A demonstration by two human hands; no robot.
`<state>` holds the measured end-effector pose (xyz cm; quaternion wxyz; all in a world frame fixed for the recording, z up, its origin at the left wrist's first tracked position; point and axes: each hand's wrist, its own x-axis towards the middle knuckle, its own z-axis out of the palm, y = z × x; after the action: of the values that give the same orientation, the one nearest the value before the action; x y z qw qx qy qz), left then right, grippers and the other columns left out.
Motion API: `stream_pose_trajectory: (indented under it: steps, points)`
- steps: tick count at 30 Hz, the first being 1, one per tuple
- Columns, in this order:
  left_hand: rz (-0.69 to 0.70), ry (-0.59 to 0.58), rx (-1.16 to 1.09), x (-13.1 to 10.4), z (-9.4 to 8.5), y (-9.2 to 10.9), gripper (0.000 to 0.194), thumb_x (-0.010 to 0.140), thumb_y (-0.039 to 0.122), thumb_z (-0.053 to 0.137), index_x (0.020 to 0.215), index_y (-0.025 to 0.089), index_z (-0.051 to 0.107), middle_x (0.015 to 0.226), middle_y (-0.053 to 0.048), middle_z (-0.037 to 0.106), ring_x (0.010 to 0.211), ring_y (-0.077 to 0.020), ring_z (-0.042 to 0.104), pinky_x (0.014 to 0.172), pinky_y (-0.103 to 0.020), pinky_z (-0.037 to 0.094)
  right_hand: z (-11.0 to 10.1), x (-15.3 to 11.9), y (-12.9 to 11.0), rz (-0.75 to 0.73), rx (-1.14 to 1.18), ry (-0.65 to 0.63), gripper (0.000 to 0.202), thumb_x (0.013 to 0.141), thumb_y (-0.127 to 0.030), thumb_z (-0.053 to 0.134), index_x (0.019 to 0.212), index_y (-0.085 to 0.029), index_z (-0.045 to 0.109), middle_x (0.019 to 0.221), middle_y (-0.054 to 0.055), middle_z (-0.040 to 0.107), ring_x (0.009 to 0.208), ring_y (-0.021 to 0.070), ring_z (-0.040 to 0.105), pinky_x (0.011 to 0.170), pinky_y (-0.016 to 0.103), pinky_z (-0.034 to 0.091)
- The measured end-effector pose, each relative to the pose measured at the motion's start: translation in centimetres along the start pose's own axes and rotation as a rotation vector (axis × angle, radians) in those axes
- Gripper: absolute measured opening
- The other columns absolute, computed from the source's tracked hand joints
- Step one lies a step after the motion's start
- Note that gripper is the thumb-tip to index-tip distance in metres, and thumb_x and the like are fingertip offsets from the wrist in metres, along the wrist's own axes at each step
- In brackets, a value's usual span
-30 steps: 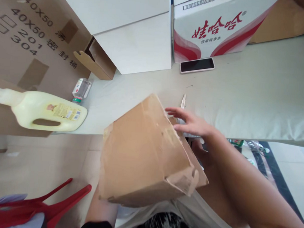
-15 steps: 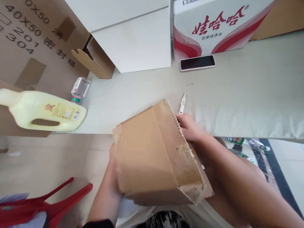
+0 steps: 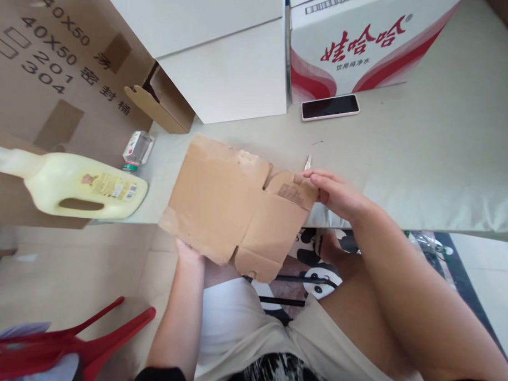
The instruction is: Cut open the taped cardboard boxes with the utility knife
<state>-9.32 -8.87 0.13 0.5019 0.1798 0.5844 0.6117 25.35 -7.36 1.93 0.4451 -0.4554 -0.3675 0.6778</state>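
Note:
A brown cardboard box (image 3: 220,195) with flaps folded out is held up over the table's front edge. My left hand (image 3: 189,251) grips its lower left edge from beneath, the fingers mostly hidden behind the cardboard. At the right end, my right hand (image 3: 331,192) pinches a small flap that bears a faint printed mark. Just beyond the right fingertips a white box cutter (image 3: 308,161) lies on the cloth, partly covered.
The cloth-covered table (image 3: 425,157) holds a phone (image 3: 331,107), a red and white carton (image 3: 354,49), white boxes (image 3: 228,73), a small open carton (image 3: 169,101), a clear bottle (image 3: 137,148) and a yellow jug (image 3: 87,184). A red chair (image 3: 82,343) stands at lower left.
The box has turned and risen leftward over the table, now looking flatter with its flaps spread. My right hand has moved from behind its side to the end flap.

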Motion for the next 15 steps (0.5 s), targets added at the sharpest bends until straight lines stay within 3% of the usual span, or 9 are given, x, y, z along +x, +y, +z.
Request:
stream_pose_trajectory:
  steps: [2, 5, 8, 12, 15]
  points:
    - [-0.02, -0.037, -0.042, -0.2, 0.4, 0.3, 0.032, 0.093, 0.047, 0.056, 0.113, 0.029, 0.073, 0.118, 0.002, 0.08, 0.123, -0.0237, 0.069, 0.103, -0.041, 0.059, 0.2, 0.0, 0.4, -0.035, 0.022, -0.103, 0.046, 0.068, -0.058, 0.086, 0.094, -0.022, 0.073, 0.092, 0.002, 0.073, 0.085, 0.0167, 0.066, 0.076, 0.029, 0.054]
    - [-0.068, -0.036, -0.092, -0.5, 1.2, 0.4, 0.031, 0.097, 0.045, 0.05, 0.106, 0.027, 0.073, 0.109, 0.001, 0.082, 0.115, -0.024, 0.073, 0.103, -0.044, 0.059, 0.9, 0.2, 1.0, -0.039, 0.064, -0.173, 0.053, 0.064, -0.053, 0.091, 0.104, -0.023, 0.073, 0.099, 0.004, 0.076, 0.094, 0.0203, 0.069, 0.085, 0.033, 0.057]
    - [-0.066, -0.02, -0.13, -0.3, 2.1, 0.6, 0.032, 0.099, 0.043, 0.045, 0.103, 0.026, 0.072, 0.101, 0.001, 0.082, 0.112, -0.0224, 0.074, 0.107, -0.044, 0.057, 1.6, -0.1, 1.2, -0.022, 0.091, -0.123, 0.058, 0.058, -0.053, 0.093, 0.103, -0.023, 0.071, 0.095, 0.003, 0.075, 0.081, 0.0173, 0.068, 0.067, 0.028, 0.056]
    - [-0.059, -0.08, -0.165, 1.0, 3.6, 1.0, 0.028, 0.098, 0.032, 0.048, 0.107, 0.024, 0.073, 0.098, -0.001, 0.082, 0.114, -0.0215, 0.073, 0.107, -0.039, 0.056, 2.3, -1.5, 1.2, 0.116, 0.001, -0.011, 0.049, 0.054, -0.05, 0.095, 0.078, -0.017, 0.069, 0.065, 0.001, 0.066, 0.051, 0.0103, 0.055, 0.041, 0.022, 0.04]
    - [-0.057, -0.175, -0.192, 2.3, 4.2, 1.2, 0.029, 0.094, 0.032, 0.05, 0.108, 0.02, 0.073, 0.103, -0.006, 0.081, 0.11, -0.0235, 0.073, 0.1, -0.039, 0.059, 2.6, -2.6, 0.7, 0.059, 0.037, 0.097, 0.049, 0.056, -0.052, 0.092, 0.075, -0.017, 0.064, 0.054, -0.003, 0.057, 0.039, 0.0054, 0.041, 0.034, 0.021, 0.03]
